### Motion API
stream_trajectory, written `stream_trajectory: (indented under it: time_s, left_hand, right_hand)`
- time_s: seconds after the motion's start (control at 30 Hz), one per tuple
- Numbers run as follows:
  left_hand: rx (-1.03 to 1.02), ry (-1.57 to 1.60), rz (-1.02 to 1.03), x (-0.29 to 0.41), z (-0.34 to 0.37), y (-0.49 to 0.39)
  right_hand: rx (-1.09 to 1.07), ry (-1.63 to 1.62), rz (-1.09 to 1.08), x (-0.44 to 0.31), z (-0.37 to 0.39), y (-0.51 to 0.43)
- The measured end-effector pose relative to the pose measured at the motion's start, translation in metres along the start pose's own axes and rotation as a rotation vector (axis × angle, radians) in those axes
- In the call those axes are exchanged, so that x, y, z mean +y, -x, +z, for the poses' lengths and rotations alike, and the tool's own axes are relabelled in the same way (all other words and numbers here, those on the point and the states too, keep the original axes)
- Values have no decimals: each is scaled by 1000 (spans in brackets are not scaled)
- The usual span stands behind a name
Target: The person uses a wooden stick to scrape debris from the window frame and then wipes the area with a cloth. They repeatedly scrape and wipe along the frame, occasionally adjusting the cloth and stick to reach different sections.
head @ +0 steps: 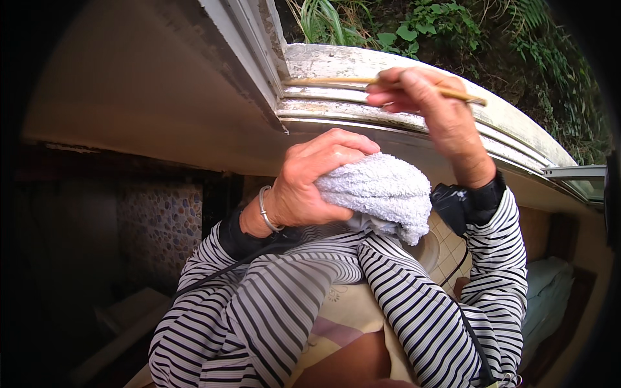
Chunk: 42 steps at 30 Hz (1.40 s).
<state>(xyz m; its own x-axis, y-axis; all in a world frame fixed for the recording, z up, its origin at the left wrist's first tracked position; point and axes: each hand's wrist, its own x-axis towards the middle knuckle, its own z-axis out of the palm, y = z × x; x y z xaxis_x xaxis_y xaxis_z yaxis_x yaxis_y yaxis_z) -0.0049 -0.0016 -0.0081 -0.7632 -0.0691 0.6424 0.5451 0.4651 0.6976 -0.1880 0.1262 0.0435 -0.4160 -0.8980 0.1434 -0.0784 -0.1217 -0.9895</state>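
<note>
My left hand grips a bunched white terry cloth above my striped lap. Farther forward and to the right, my right hand holds a thin wooden stick over the window sill. The stick's far part points left along the weathered window track, towards the corner of the frame. Whether its tip touches the track is not plain. The fingers of my right hand are a little blurred.
The white window frame rises at the left of the sill. Plants grow outside. A sliding sash stands at the far right. Below the cloth, part of a round basin shows on the tiled floor.
</note>
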Motion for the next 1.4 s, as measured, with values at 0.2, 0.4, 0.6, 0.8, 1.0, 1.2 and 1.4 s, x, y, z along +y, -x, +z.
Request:
stream_trajectory:
  time_s: [0.2,0.4,0.6,0.8,1.0,1.2,1.4]
  left_hand:
    - [5,-11,3,1,1,0]
    - [19,-3,-7,-2,2,-1]
    - [19,-19,-14,-2,0,0]
    - [17,-34,0,-1,1,-1]
    - [22,-14,13,-3,3,-1]
    - [33,-37,2,-1,-2,4]
    - [60,-31,-2,0,-2,5]
  right_hand:
    - [-89,104,116,-20,-20,-11]
    - [25,-56,49,9,-10,-9]
    - [10,83,90,-5,-8,-2]
    - [59,-37,-21,8,1,4]
    - [-91,24,0,7,-1,3]
    - [46,25,-25,4,4,-1]
    - [6,11,-29,12,2,0]
